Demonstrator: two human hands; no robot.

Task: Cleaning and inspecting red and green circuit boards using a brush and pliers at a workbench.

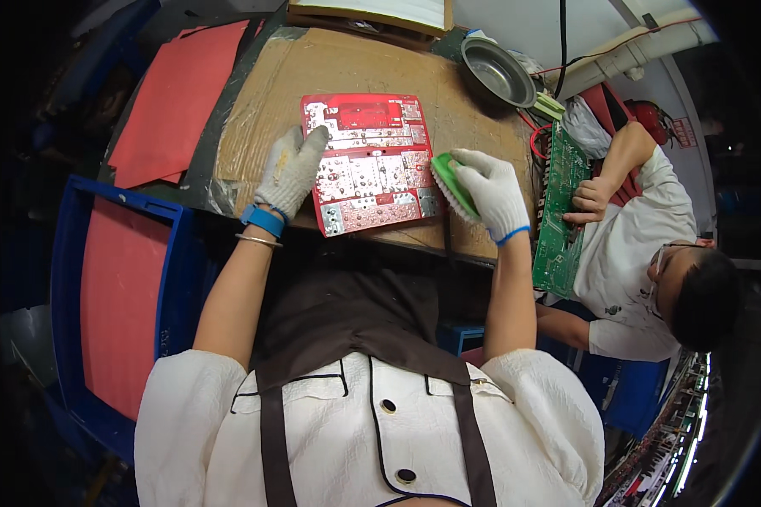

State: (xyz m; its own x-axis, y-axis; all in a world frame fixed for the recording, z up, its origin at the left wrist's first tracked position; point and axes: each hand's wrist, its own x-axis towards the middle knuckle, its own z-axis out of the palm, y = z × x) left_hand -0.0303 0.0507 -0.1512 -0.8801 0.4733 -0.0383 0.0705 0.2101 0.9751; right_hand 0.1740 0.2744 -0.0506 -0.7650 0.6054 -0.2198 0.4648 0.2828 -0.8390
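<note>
A red circuit board (pixel 372 165) with silvery solder areas lies on the cardboard-covered table in front of me. My left hand (pixel 294 173), in a white knitted glove, grips the board's left edge with the thumb over its top face. In my gloved right hand (pixel 492 188) is a green scrub brush (pixel 453 182) with pale bristles. The brush is at the board's right edge, bristles facing down and toward the board; whether they touch it I cannot tell. My right fingers wrap over the brush's back.
Cardboard (pixel 262 101) covers the table. A metal bowl (pixel 499 74) stands at the back right. Red sheets (pixel 177 101) lie at the left, above a blue crate (pixel 171 279). On the right a co-worker (pixel 634 228) holds a green circuit board (pixel 558 220).
</note>
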